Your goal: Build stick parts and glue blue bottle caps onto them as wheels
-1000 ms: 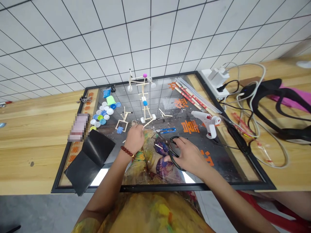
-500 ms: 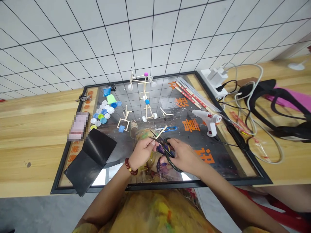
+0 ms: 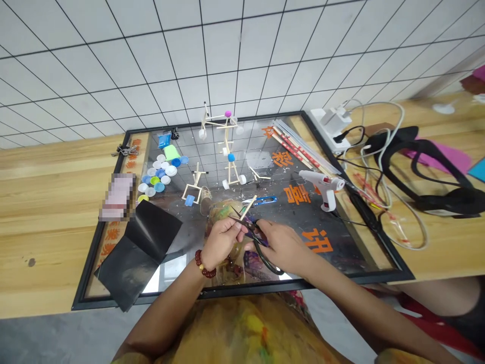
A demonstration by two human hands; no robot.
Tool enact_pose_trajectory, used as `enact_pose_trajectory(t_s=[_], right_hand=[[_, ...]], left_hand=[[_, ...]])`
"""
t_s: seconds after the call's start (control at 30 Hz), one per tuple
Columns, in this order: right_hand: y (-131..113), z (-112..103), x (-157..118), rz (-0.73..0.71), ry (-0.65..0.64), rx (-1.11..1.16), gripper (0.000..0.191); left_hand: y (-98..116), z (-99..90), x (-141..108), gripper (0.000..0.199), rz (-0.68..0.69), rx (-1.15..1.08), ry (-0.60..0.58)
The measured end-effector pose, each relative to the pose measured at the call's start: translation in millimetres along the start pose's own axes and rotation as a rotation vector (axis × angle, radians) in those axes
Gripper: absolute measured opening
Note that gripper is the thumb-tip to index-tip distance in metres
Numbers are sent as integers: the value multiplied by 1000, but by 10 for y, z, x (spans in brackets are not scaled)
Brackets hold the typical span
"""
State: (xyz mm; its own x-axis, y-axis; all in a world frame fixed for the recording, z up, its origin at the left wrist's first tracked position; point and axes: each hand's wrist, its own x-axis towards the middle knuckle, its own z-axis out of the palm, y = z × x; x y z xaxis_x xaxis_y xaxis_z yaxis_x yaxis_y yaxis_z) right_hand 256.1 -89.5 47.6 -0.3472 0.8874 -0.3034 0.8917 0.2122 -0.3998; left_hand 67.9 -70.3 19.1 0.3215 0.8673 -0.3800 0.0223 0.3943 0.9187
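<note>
My left hand (image 3: pixel 221 242), a beaded bracelet at its wrist, is closed in a pinch on the lower end of a thin pale wooden stick (image 3: pixel 248 207). The stick slants up and to the right. In my right hand (image 3: pixel 285 248) are black-handled scissors (image 3: pixel 261 242), their blades pointing up-left and lying across the stick close to my left fingertips. Whether the blades bite into the wood is too small to tell. Just beyond lies a blue-handled cutter (image 3: pixel 265 200). Further back stand a stick frame with cap wheels (image 3: pixel 231 174) and a smaller stick frame (image 3: pixel 192 193).
A white glue gun (image 3: pixel 324 188) stands on the right of the black-framed glass board (image 3: pixel 242 287), near bundled sticks (image 3: pixel 293 147) and a power strip (image 3: pixel 329 129) with cables. Left are bottle caps (image 3: pixel 159 174), black sheets (image 3: pixel 138 253) and a blurred pinkish object (image 3: pixel 117 197). A tiled wall rises behind.
The view has turned slightly, so things at the right edge appear further left. My right thumb and the scissors have shifted a little left. Both hands keep their holds.
</note>
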Motion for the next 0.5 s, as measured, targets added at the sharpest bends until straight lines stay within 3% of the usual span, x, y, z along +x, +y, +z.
enact_pose_trajectory(t_s=[0.23, 0.37, 0.5], right_hand=[[46, 45, -9, 31, -32, -65, 26], [116, 5, -53, 59, -32, -127, 24], [106, -49, -85, 85, -50, -181, 19]], left_hand=[[43, -62, -13, 47, -29, -116, -16], [29, -54, -9, 50, -53, -116, -68], [-7, -26, -11, 47, 6, -59, -44]])
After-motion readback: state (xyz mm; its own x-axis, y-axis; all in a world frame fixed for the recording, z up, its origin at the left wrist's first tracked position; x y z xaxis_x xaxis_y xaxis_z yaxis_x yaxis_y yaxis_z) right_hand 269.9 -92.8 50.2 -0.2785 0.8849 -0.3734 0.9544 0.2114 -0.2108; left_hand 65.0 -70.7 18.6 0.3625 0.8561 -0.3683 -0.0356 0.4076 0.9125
